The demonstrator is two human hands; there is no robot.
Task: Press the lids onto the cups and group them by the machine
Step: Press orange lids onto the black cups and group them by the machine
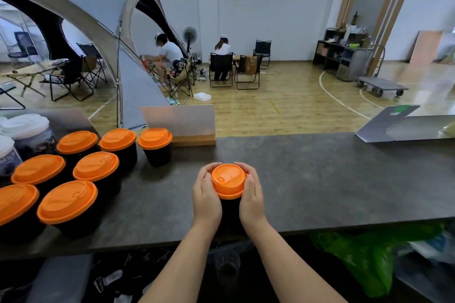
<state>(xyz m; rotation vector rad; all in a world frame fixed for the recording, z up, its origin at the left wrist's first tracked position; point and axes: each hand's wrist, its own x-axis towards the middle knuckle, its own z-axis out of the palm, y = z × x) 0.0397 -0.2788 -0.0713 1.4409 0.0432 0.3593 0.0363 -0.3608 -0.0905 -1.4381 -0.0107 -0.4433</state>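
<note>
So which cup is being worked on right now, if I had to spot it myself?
Look at the dark grey counter running across the view. Seven black cups with orange lids are grouped at its left end. The one you want stands alone near the front edge: a black cup with an orange lid, gripped between the left hand and right hand.

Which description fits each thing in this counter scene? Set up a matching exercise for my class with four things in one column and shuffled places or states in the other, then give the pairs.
Things
1. cup with orange lid
2. group of lidded cups
3. green plastic bag
4. wooden-based sign board

Descriptions
A. below the counter's near edge, on the right
B. held between the left hand and the right hand
C. upright at the counter's far edge
D. clustered at the counter's left end

Pairs: 1-B, 2-D, 3-A, 4-C
</note>
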